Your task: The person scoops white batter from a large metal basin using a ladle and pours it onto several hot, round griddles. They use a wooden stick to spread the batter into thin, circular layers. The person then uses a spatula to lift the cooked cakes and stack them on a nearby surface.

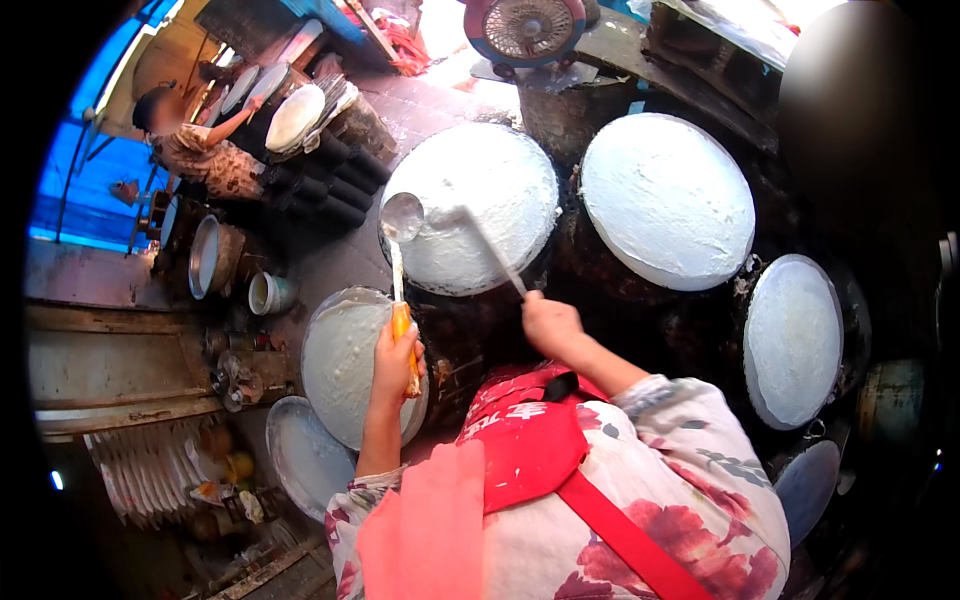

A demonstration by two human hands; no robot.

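Note:
My left hand (396,358) is wrapped round the yellow-orange handle of a metal ladle (403,217), whose round bowl is raised over the left edge of a wide round top coated in white, lumpy paste (500,190). In my right hand (552,326) is a long, thin, flat spatula (494,253), blurred by motion. Its far end lies over the same white surface, to the right of the ladle bowl. Whether the spatula touches the paste I cannot tell.
More white round tops stand close by: one at right (668,200), one farther right (793,340), one under my left forearm (345,370). A fan (525,28) stands beyond. A person (200,150) works at far left. A pale bucket (272,293) sits on the left.

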